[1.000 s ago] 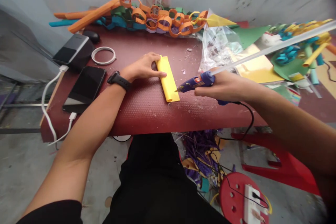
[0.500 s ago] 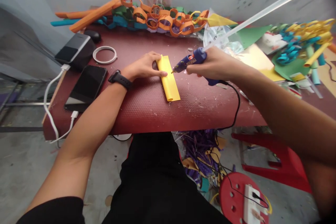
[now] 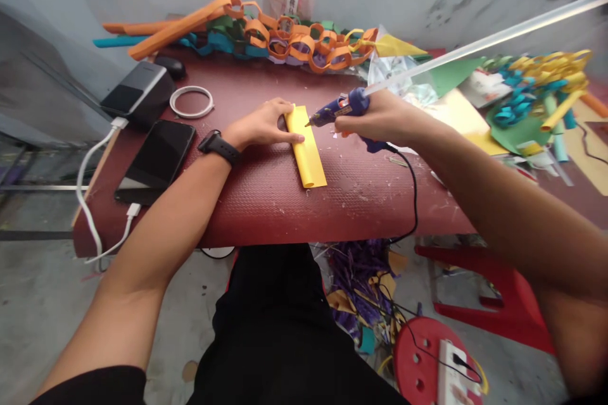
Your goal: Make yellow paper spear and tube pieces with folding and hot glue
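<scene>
A folded yellow paper strip (image 3: 308,155) lies on the dark red table (image 3: 266,202). My left hand (image 3: 263,126), with a black watch on its wrist, presses the strip's far end down, fingers stretched flat across it. My right hand (image 3: 380,120) is closed around a blue hot glue gun (image 3: 339,109). A long clear glue stick (image 3: 484,44) juts from its back toward the upper right. The nozzle points left and sits just above the strip's far right edge. A black cord (image 3: 413,196) hangs from the gun over the table's front edge.
An orange paper chain (image 3: 294,38) and coloured strips line the table's back. A black phone (image 3: 156,158), a power bank (image 3: 135,92) with white cables and a white ring (image 3: 191,101) lie at left. Paper scraps pile at right. Red stools (image 3: 427,361) stand on the floor.
My right hand carried the glue gun from the strip's near right side up and left to its far end. The left hand stayed on the strip.
</scene>
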Demonstrator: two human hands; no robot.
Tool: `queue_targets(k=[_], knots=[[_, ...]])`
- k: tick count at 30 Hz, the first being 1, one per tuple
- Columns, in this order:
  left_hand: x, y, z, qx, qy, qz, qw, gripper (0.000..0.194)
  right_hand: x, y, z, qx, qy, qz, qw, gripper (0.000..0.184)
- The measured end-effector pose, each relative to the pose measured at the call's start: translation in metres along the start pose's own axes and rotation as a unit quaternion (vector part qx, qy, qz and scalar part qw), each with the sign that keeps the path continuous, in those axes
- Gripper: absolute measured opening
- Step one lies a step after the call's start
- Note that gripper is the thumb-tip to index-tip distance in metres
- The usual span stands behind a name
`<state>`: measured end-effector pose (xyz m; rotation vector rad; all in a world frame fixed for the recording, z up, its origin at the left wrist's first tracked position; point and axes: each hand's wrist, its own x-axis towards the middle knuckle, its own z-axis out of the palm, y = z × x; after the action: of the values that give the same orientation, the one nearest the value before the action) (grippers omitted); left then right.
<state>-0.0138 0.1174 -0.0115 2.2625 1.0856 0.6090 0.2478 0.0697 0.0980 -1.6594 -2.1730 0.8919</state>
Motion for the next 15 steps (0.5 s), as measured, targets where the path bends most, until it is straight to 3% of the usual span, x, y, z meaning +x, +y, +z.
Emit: queue_targets(k=[6, 15], knots=[[0.002, -0.003, 0.002, 0.001, 0.003, -0.007, 1.000, 0.055, 0.005, 0.014, 0.004, 0.035, 0.043, 0.005, 0.998, 0.016], [0.000, 0.001, 0.001, 0.003, -0.003, -0.008, 1.000, 0.052, 0.006, 0.021, 0.004, 0.017, 0.048, 0.001, 0.999, 0.018]])
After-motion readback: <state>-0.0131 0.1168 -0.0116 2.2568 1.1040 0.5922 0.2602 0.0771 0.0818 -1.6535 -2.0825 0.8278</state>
